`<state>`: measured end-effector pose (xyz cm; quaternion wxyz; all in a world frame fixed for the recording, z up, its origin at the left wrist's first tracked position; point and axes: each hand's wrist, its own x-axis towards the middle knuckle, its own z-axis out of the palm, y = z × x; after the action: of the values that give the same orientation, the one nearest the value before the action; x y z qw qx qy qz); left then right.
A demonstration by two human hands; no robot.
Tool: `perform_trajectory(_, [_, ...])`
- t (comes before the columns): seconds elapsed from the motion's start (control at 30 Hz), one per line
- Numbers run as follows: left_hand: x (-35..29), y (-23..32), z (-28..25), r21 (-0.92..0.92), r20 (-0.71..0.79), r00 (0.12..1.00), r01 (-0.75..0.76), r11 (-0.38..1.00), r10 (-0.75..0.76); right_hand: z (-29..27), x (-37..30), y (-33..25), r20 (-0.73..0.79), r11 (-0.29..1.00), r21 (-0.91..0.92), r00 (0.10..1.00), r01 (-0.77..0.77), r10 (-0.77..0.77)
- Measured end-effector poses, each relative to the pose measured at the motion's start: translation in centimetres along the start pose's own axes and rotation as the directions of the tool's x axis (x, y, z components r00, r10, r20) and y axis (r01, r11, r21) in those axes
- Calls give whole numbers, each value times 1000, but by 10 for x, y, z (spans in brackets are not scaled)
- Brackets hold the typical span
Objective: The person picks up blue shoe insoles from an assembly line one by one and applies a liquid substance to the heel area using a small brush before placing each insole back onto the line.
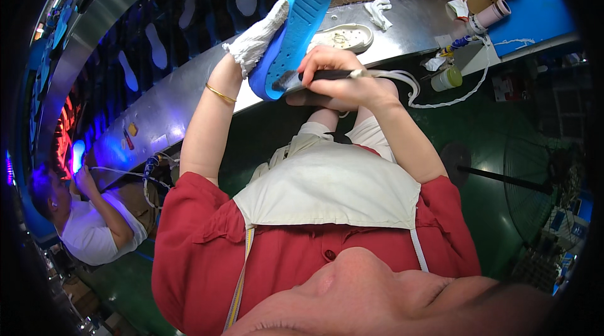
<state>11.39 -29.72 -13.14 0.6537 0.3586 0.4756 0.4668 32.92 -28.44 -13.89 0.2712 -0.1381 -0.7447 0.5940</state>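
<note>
My left hand (257, 35), in a white knit glove, grips a blue shoe sole (301, 18) by its left edge. The sole is held tilted, its far end dark-tipped, with small holes and ridges across its face. Bare, my right hand (346, 83) is closed around a brush (328, 75) with a black handle, and a white tube runs off behind it. The brush's bristles touch the sole near its lower end. Just beyond my right hand, a white sole-shaped tray (346, 37) with yellowish residue rests on the metal bench.
Pale soles (156, 45) lie in a dark rack behind the metal bench (402, 21). A crumpled white glove (379, 14), a roll (492, 16) and a green-labelled jar (447, 79) are at right. A co-worker (94, 223) sits at left; a fan (535, 179) stands at right.
</note>
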Motion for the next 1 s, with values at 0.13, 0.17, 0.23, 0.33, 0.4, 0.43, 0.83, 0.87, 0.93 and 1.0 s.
perform_trajectory(0.13, [5, -5, -4, 171, -106, 993, 75, 983, -57, -10, 2, 0, 162, 979, 120, 976, -164, 144])
perform_trajectory(0.17, [5, -5, -3, 144, -116, 992, 72, 987, -56, -11, 4, -4, 98, 976, 163, 987, -146, 131])
perform_trajectory(0.23, [4, -4, -2, 119, -121, 991, 70, 990, -56, -11, 7, -5, -4, 995, 84, 998, -56, 57])
perform_trajectory(0.33, [3, 1, -3, 96, -89, 991, 111, 989, -102, -22, 8, 3, 41, 996, -85, 999, 13, -9])
perform_trajectory(0.4, [4, -4, -7, 113, -109, 990, 104, 988, -92, -29, 10, 2, 120, 991, -131, 993, 26, -10])
perform_trajectory(0.43, [0, -1, -5, 96, -70, 992, 111, 989, -104, -32, 10, 2, 92, 999, 32, 996, -1, -2])
perform_trajectory(0.83, [-28, 11, -11, -109, -285, 880, -424, 899, 380, -50, -3, -16, -109, 984, 165, 993, 62, -44])
perform_trajectory(0.87, [-30, 9, -18, -206, -289, 891, -415, 886, 350, -47, -4, -14, -108, 984, 168, 993, 62, -44])
perform_trajectory(0.93, [-24, -6, -38, -464, -209, 965, -239, 853, 157, -38, -4, -11, -241, 962, 233, 967, 145, -87])
perform_trajectory(1.0, [-26, -31, -40, -664, -32, 995, -89, 742, 91, -24, -7, -14, -264, 952, 293, 965, 84, -4])
